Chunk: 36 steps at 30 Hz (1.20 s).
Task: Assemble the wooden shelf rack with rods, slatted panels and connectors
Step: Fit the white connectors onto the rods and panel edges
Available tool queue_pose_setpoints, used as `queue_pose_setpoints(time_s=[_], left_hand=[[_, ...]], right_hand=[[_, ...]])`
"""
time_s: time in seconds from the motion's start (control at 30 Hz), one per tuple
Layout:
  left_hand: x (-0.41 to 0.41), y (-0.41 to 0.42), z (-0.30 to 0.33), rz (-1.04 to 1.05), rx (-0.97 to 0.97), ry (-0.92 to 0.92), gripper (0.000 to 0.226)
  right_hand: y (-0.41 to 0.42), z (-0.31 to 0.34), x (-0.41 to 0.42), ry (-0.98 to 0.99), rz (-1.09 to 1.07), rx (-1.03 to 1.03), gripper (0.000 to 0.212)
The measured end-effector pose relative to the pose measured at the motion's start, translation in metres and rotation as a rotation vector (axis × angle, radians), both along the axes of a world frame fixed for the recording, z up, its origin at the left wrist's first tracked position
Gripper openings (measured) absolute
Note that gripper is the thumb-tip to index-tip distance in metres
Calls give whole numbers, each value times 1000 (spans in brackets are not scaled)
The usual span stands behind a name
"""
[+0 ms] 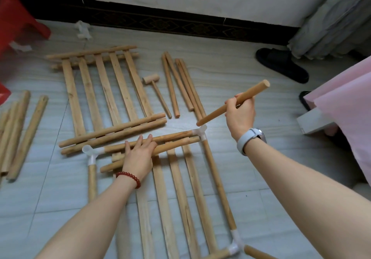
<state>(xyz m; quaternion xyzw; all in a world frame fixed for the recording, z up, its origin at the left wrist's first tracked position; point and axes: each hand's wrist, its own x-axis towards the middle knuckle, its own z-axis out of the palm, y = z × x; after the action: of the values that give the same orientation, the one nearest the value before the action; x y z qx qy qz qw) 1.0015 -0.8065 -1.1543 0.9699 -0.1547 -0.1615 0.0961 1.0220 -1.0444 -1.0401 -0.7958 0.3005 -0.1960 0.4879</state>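
My right hand (pixel 240 112) grips a short wooden rod (pixel 216 111) and holds it tilted, its lower end just above a white corner connector (pixel 199 132). That connector joins a top rod (pixel 170 137) and a long side rod (pixel 217 180) of a frame lying on the floor. My left hand (pixel 138 154) rests flat, fingers straight, on the top rods of the slatted panel (pixel 176 188) inside that frame. Another white connector (pixel 90 151) sits at the frame's left corner, and a third (pixel 235 244) at the bottom right.
A second slatted panel (pixel 104 92) lies further back. A small wooden mallet (pixel 154 88) and several loose rods (pixel 180 86) lie beside it. More rods (pixel 18 132) lie at the left. White connectors (pixel 83 30) sit near the wall. A black slipper (pixel 281 64) and pink bedding (pixel 345 106) are at the right.
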Motion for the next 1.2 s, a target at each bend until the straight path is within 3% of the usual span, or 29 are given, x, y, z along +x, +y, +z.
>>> queue_pose_setpoints(time_s=[0.2,0.67,0.8,0.9,0.97,1.2], left_hand=[[-6,-3,-5,-17,53,-61,68],[-5,-5,-6,-30,97,-21,68],[-4,-5,-1,-26,74,4,68],[-5,-4,0,-39,90,6,68],[-5,-4,0,-40,88,1,67],[-5,-4,-3,-36,79,-8,67]], right_hand=[[-6,3,-11,-29,-39,-44,8],[-1,2,-18,15,85,-216,9],[1,5,-15,124,252,-255,13],[1,9,-10,181,352,-194,11],[0,9,-9,184,350,-126,3],[-3,1,-9,122,306,-103,7]])
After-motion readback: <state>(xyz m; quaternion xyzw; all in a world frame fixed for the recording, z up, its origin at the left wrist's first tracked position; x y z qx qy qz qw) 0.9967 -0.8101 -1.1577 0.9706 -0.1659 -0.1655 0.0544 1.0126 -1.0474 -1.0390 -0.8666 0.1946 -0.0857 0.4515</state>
